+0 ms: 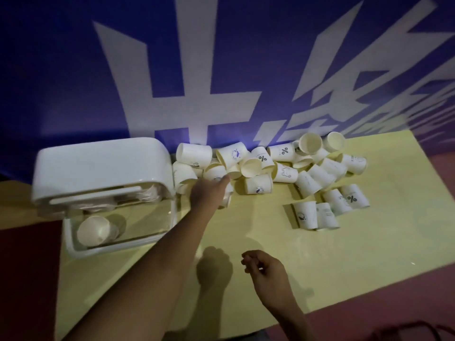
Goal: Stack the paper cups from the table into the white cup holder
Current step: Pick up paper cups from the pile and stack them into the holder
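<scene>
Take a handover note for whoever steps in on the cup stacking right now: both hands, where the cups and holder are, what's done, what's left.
Left hand: stretched out onto the near edge of the cup pile; whether it grips a cup cannot be told.
Right hand: loosely curled above the table, holding nothing.
White cup holder: at the table's left end, lid up.
Done: a few nested cups lie in the holder's open base.
Left: many loose paper cups are still scattered along the back wall and to the right, most on their sides. Nest them and load them.
</scene>
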{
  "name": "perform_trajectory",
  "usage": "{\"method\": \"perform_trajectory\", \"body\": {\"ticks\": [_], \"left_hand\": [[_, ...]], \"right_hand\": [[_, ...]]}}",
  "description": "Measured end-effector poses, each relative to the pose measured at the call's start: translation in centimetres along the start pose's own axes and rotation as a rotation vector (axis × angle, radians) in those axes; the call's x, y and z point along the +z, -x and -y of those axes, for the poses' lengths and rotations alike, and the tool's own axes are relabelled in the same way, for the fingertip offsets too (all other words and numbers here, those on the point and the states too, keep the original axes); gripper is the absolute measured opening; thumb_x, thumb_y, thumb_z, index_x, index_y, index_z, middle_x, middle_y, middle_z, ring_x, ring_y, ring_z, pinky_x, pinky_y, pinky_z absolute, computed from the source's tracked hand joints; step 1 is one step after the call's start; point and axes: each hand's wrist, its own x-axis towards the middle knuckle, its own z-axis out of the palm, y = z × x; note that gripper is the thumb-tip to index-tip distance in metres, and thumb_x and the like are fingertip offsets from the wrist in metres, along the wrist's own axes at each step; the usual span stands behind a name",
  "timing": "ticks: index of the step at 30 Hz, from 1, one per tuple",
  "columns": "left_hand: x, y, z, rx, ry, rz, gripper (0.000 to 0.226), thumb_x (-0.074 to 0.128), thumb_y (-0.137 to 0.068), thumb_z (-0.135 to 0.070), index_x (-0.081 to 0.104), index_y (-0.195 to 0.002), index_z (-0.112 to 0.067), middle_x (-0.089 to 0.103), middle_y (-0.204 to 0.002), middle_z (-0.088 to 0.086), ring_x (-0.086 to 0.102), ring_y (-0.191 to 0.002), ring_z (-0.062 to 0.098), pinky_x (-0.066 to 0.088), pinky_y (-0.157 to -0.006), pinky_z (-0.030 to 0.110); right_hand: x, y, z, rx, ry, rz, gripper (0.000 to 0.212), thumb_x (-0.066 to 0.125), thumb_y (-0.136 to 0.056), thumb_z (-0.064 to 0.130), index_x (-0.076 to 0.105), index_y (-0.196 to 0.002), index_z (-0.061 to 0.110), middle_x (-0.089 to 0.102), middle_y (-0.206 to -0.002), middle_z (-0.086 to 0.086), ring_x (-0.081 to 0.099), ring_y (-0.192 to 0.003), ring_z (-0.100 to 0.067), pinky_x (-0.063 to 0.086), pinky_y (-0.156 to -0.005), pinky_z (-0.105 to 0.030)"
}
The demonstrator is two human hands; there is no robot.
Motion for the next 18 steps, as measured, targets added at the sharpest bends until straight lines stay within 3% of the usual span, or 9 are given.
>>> {"method": "perform_trajectory", "body": {"ticks": [3, 5, 9, 12, 15, 18], "left_hand": [[1.9, -0.8, -1.4, -0.044, -0.105, -0.053, 0.073, 0.063, -0.090, -0.064, 0.062, -0.125, 0.000, 0.067, -0.119, 0.014, 0.058, -0.094, 0.027, 0.043, -0.075, 0.034], [2.9, -1.4, -1.9, -0.049, -0.136, -0.097, 0.071, 0.065, -0.089, -0.062, 0.062, -0.123, 0.000, 0.068, -0.119, 0.015, 0.061, -0.098, 0.029, 0.043, -0.074, 0.035], [3.4, -1.6, -1.9, -0.076, -0.112, -0.147, 0.058, 0.076, -0.087, -0.042, 0.059, -0.128, -0.003, 0.067, -0.124, 0.014, 0.064, -0.106, 0.032, 0.043, -0.073, 0.034], [3.1, -0.4, -1.1, -0.012, -0.012, -0.184, 0.066, 0.080, -0.082, -0.032, 0.049, -0.136, -0.009, 0.065, -0.125, 0.010, 0.063, -0.105, 0.029, 0.044, -0.071, 0.033], [3.1, 2.2, 1.4, 0.143, 0.111, -0.164, 0.075, 0.087, -0.073, -0.029, 0.044, -0.134, -0.026, 0.064, -0.120, 0.003, 0.066, -0.097, 0.022, 0.055, -0.075, 0.038], [3.6, 5.3, 3.3, 0.229, 0.105, -0.114, 0.080, 0.089, -0.070, -0.021, 0.042, -0.133, -0.036, 0.058, -0.117, -0.025, 0.064, -0.096, 0.002, 0.059, -0.079, 0.038]], "right_hand": [[-3.5, -0.9, -1.8, 0.019, -0.022, -0.009, 0.023, 0.061, -0.101, 0.017, 0.074, -0.088, 0.032, 0.074, -0.087, 0.014, 0.069, -0.078, -0.009, 0.055, -0.071, -0.026], [-5.7, -1.7, -2.8, 0.033, -0.020, -0.005, 0.022, 0.060, -0.101, 0.016, 0.074, -0.090, 0.029, 0.073, -0.088, 0.014, 0.069, -0.078, -0.009, 0.055, -0.072, -0.025], [-9.4, -4.3, -4.0, 0.022, 0.019, 0.011, 0.018, 0.061, -0.100, 0.017, 0.073, -0.092, 0.028, 0.074, -0.085, 0.012, 0.069, -0.078, -0.007, 0.056, -0.073, -0.026], [-11.0, -8.0, -4.1, -0.067, 0.122, -0.013, 0.011, 0.069, -0.096, 0.022, 0.072, -0.106, 0.025, 0.073, -0.097, 0.013, 0.067, -0.084, -0.002, 0.052, -0.071, -0.019], [-11.9, -13.5, -2.9, -0.182, 0.293, -0.043, 0.046, 0.079, -0.088, 0.027, 0.064, -0.129, 0.016, 0.064, -0.124, 0.006, 0.064, -0.101, -0.012, 0.054, -0.088, -0.032], [-11.8, -18.9, -0.7, -0.379, 0.673, -0.006, 0.078, 0.084, -0.080, 0.035, 0.049, -0.147, 0.016, 0.053, -0.146, -0.004, 0.049, -0.130, -0.029, 0.046, -0.107, -0.045]]}}
